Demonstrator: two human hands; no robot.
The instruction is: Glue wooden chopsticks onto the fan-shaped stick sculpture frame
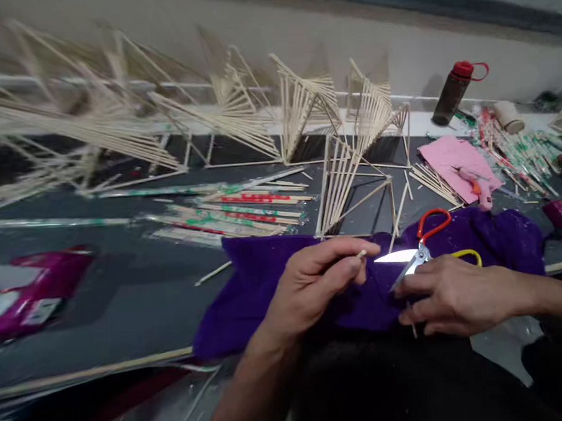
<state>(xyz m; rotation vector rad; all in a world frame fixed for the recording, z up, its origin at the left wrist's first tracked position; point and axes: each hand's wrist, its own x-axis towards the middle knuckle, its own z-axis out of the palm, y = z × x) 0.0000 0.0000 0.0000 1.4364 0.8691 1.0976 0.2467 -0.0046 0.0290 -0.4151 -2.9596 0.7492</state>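
My left hand (319,280) pinches a short pale wooden stick (361,254) between thumb and forefinger. To its right, my right hand (445,293) is curled at the lower blade of the scissors (421,254), which have one red and one yellow handle and stand open. A thin stick tip (413,322) shows below the right fingers, partly hidden by them. Both hands are over a purple cloth (265,279) at the table's front edge. Just behind the cloth stands a small frame of pale sticks (338,189).
More stick structures (304,104) line the back by the wall. Wrapped chopsticks (244,209) lie left of centre. At the right are a pink glue gun (480,189) on pink paper (446,153), and a dark bottle (453,94). A magenta package (46,289) lies far left.
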